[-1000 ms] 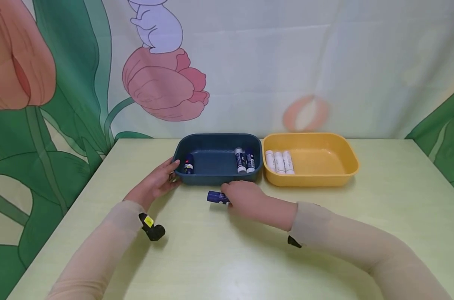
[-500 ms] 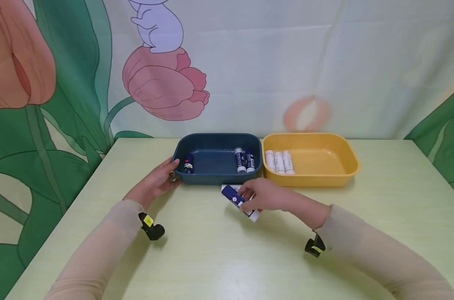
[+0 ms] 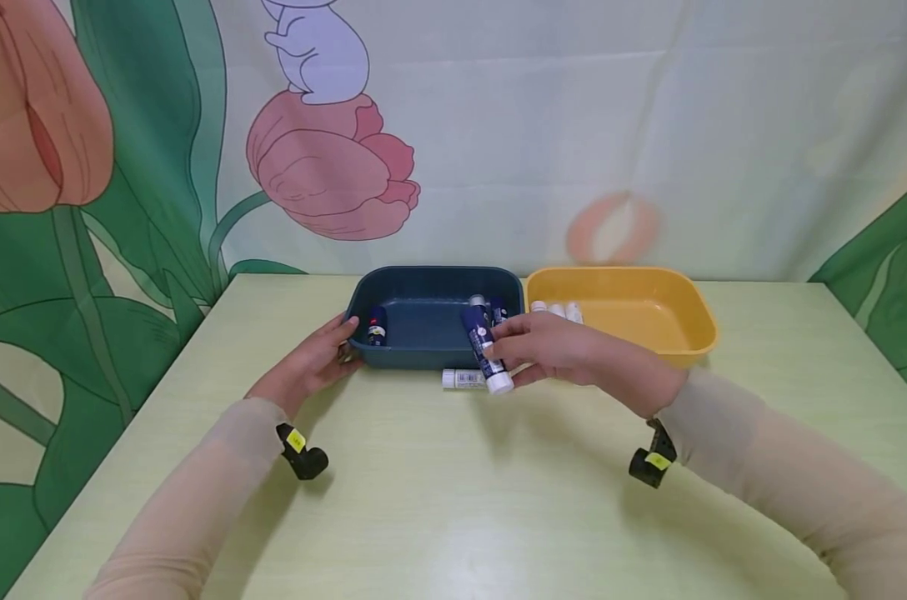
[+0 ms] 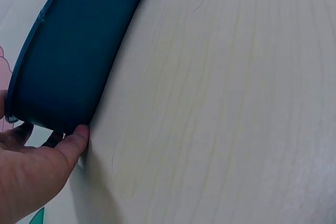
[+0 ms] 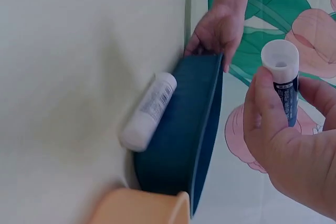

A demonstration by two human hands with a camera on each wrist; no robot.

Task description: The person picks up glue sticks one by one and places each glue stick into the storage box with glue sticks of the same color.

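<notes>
My right hand [image 3: 554, 346] pinches a dark blue glue stick [image 3: 478, 335] with a white base between thumb and fingers. It is tilted over the front rim of the dark blue bin [image 3: 408, 358]; the right wrist view shows its hollow white end [image 5: 280, 59]. At the bin's left end, my left hand [image 3: 314, 358] grips the rim and end wall. Inside the bin, one blue glue stick [image 3: 377, 327] lies at the left, with two others at the right, partly hidden behind the held one. A white glue stick [image 3: 461, 379] lies on the table against the bin's front.
A yellow bin [image 3: 641, 329] stands directly right of the blue one, with three white tubes [image 3: 573, 312] at its left, partly covered by my right hand. Behind the pale table [image 3: 423, 500] hangs a cloth [image 3: 498, 125] printed with flowers.
My right hand has lifted the blue glue stick from in front of the bin up to its front rim, turning it more upright. The white glue stick has come into view. My left hand stays put.
</notes>
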